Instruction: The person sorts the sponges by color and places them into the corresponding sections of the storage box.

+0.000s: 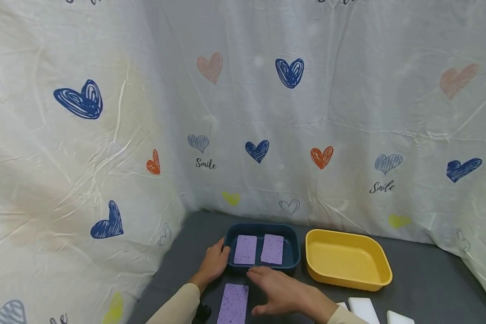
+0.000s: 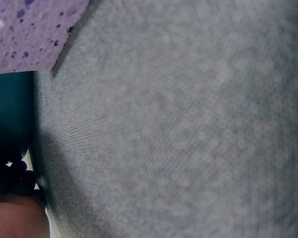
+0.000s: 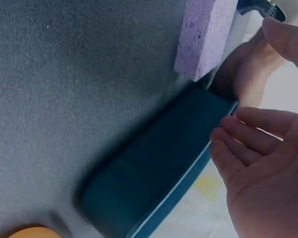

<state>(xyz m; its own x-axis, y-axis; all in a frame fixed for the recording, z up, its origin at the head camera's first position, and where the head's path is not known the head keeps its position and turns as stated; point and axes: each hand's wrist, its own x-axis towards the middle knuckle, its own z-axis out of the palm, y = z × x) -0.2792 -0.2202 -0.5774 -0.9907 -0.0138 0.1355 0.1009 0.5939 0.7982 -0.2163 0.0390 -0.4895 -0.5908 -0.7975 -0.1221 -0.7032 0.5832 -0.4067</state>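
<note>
My left hand (image 1: 215, 261) grips the left end of a dark blue tub (image 1: 263, 269), thumb at its rim. Two purple sponges lie side by side in the tub, the left sponge (image 1: 245, 249) apart from the right sponge (image 1: 272, 249). With fingers stretched out, my right hand (image 1: 281, 290) hovers at the tub's front rim, holding nothing; the right wrist view shows its fingertips (image 3: 223, 136) right at that rim. A third purple sponge (image 1: 232, 303) lies on the grey table in front of the tub, between my forearms.
A yellow tub (image 1: 348, 279) stands just right of the blue one, with nothing inside. White blocks, including a white block (image 1: 363, 309), lie at the front right. Behind the grey tabletop (image 1: 425, 279) hangs a curtain (image 1: 243, 103) printed with hearts.
</note>
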